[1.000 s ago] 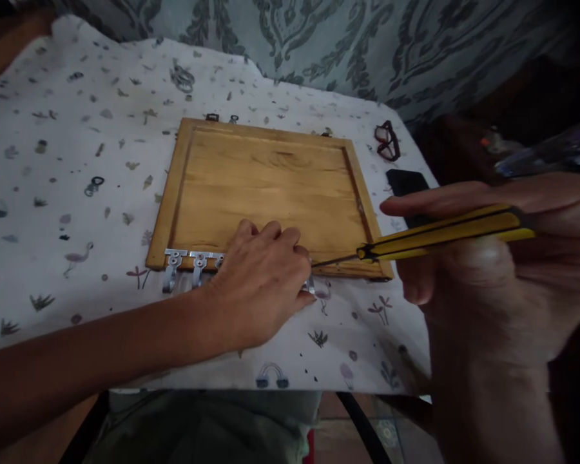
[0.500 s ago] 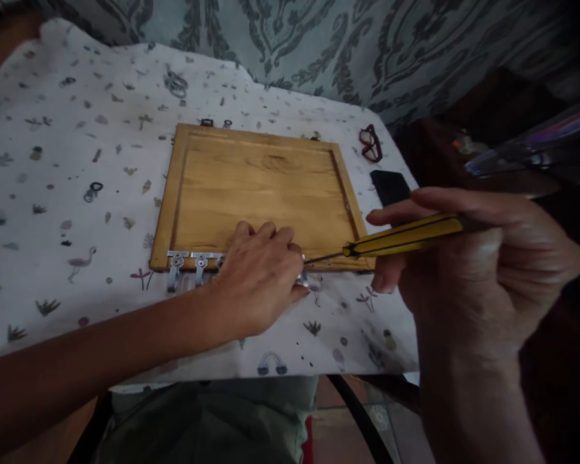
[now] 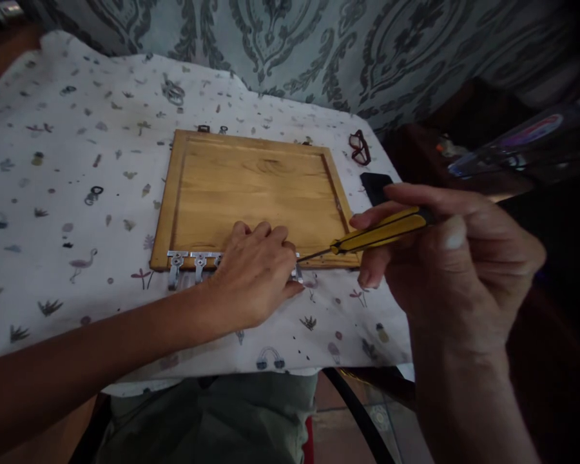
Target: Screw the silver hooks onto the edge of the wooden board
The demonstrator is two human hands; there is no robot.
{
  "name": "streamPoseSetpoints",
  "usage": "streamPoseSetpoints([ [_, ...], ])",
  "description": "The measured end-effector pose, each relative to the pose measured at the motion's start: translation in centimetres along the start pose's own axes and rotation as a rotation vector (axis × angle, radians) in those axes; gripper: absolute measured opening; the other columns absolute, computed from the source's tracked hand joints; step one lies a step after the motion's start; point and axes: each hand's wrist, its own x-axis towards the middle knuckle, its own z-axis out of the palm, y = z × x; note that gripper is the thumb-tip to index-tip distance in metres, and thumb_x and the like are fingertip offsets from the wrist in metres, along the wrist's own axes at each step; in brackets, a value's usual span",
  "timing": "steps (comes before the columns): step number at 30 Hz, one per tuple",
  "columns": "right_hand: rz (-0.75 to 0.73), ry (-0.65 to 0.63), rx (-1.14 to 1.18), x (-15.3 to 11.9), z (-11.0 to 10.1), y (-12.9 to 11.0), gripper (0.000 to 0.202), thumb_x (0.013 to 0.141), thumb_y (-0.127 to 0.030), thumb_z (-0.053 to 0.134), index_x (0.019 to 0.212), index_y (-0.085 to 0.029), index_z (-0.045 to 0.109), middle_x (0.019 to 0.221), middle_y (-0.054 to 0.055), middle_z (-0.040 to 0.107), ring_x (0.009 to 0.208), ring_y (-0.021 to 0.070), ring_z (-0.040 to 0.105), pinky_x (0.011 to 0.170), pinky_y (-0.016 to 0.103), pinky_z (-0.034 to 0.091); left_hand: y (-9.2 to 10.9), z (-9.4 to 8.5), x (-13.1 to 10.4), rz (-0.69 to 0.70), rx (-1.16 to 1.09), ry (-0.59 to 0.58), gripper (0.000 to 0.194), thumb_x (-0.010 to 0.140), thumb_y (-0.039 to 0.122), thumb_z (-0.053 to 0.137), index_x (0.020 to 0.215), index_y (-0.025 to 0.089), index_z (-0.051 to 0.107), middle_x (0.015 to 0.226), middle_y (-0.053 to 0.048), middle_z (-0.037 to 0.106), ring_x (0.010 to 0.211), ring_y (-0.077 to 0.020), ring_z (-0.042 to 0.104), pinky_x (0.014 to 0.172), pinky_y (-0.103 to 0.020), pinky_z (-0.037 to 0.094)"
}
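Note:
A wooden framed panel (image 3: 256, 193) lies flat on the patterned tablecloth (image 3: 77, 219). Several metal hinge-like pieces (image 3: 175, 267) line its near edge. My left hand (image 3: 256, 274) presses over that edge, its fingers bent around a metal piece (image 3: 296, 273) that shows beside the thumb. In my right hand (image 3: 449, 264) is a yellow and black screwdriver (image 3: 379, 232), held between thumb and fingers. Its shaft points left, and the tip meets the metal piece next to my left hand; the exact contact is hidden.
Dark red glasses (image 3: 360, 148) and a black flat object (image 3: 374, 187) lie right of the panel. A clear plastic bottle (image 3: 517, 145) is at the far right. Patterned wall covering rises behind the table.
The view has shifted slightly. My right hand and the screwdriver have moved a little left in the picture, while my left hand keeps its place on the panel's edge.

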Motion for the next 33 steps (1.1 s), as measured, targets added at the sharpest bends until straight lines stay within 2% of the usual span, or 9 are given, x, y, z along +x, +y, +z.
streamPoseSetpoints([
  [6, -0.104, 0.068, 0.038, 0.39, -0.11, 0.38, 0.011, 0.08, -0.02, 0.08, 0.091, -0.021, 0.079, 0.096, 0.006, 0.08, 0.035, 0.0091, 0.056, 0.022, 0.023, 0.038, 0.09, -0.05, 0.06, -0.012, 0.002, -0.014, 0.034, 0.087, 0.05, 0.068, 0.089, 0.016, 0.07, 0.095, -0.008, 0.063, 0.101, -0.0294, 0.058, 0.079, -0.042, 0.039],
  [10, -0.087, 0.078, 0.074, 0.57, 0.02, 0.32, 0.015, 0.075, -0.014, 0.082, 0.088, -0.021, 0.077, 0.084, 0.004, 0.08, 0.033, 0.0108, 0.055, 0.021, 0.024, 0.038, 0.07, 0.11, -0.09, -0.003, 0.011, 0.009, 0.034, 0.088, 0.05, 0.066, 0.091, 0.016, 0.07, 0.097, -0.008, 0.063, 0.102, -0.0281, 0.058, 0.08, -0.041, 0.039],
  [12, -0.068, 0.095, 0.046, 0.4, 0.17, 0.18, 0.016, 0.076, -0.018, 0.082, 0.092, -0.022, 0.078, 0.08, 0.004, 0.078, 0.039, 0.013, 0.06, 0.022, 0.024, 0.04, -0.02, 0.26, -0.16, 0.003, 0.009, 0.022, 0.033, 0.088, 0.049, 0.066, 0.09, 0.016, 0.069, 0.096, -0.008, 0.063, 0.101, -0.0279, 0.058, 0.08, -0.041, 0.038],
  [16, -0.048, 0.088, -0.043, -0.12, 0.21, 0.0, 0.021, 0.087, -0.033, 0.073, 0.105, -0.024, 0.08, 0.092, 0.009, 0.078, 0.058, 0.0187, 0.07, 0.028, 0.026, 0.048, -0.14, 0.36, -0.16, 0.016, 0.001, 0.033, 0.032, 0.089, 0.048, 0.065, 0.088, 0.017, 0.069, 0.095, -0.008, 0.062, 0.101, -0.0292, 0.058, 0.078, -0.041, 0.038],
  [18, -0.054, 0.066, -0.042, -0.2, 0.07, 0.03, 0.019, 0.089, -0.03, 0.071, 0.106, -0.026, 0.08, 0.095, 0.008, 0.078, 0.052, 0.0161, 0.067, 0.029, 0.027, 0.049, -0.13, 0.27, -0.09, 0.011, -0.003, 0.022, 0.032, 0.09, 0.048, 0.065, 0.09, 0.017, 0.069, 0.095, -0.008, 0.063, 0.101, -0.0293, 0.058, 0.079, -0.041, 0.038],
  [22, -0.125, 0.067, -0.012, 0.21, -0.1, 0.28, 0.013, 0.081, -0.025, 0.08, 0.094, -0.023, 0.081, 0.093, 0.008, 0.079, 0.039, 0.0103, 0.058, 0.024, 0.023, 0.043, -0.06, 0.04, 0.07, -0.012, -0.007, -0.02, 0.033, 0.09, 0.049, 0.065, 0.091, 0.016, 0.07, 0.096, -0.009, 0.064, 0.101, -0.0288, 0.059, 0.08, -0.041, 0.039],
  [27, -0.122, 0.066, 0.046, 0.58, 0.18, 0.33, 0.016, 0.075, -0.015, 0.083, 0.088, -0.022, 0.079, 0.083, 0.005, 0.08, 0.04, 0.0145, 0.062, 0.02, 0.025, 0.039, -0.12, 0.17, -0.03, 0.001, -0.009, 0.006, 0.032, 0.09, 0.048, 0.065, 0.091, 0.017, 0.07, 0.099, -0.009, 0.064, 0.103, -0.0296, 0.058, 0.08, -0.042, 0.039],
  [29, -0.108, 0.07, 0.05, 0.46, 0.29, 0.2, 0.017, 0.076, -0.02, 0.083, 0.093, -0.022, 0.08, 0.08, 0.005, 0.079, 0.039, 0.0139, 0.06, 0.02, 0.025, 0.04, -0.15, 0.24, -0.08, 0.005, -0.01, 0.014, 0.032, 0.089, 0.049, 0.065, 0.091, 0.017, 0.069, 0.098, -0.008, 0.064, 0.103, -0.0295, 0.058, 0.08, -0.042, 0.038],
  [33, -0.054, 0.081, -0.02, 0.16, 0.07, 0.12, 0.023, 0.086, -0.033, 0.074, 0.106, -0.022, 0.08, 0.09, 0.009, 0.078, 0.065, 0.0216, 0.073, 0.028, 0.027, 0.048, -0.14, 0.14, 0.0, -0.003, -0.01, -0.018, 0.032, 0.089, 0.048, 0.065, 0.09, 0.016, 0.069, 0.097, -0.008, 0.063, 0.102, -0.0304, 0.059, 0.08, -0.043, 0.039],
])
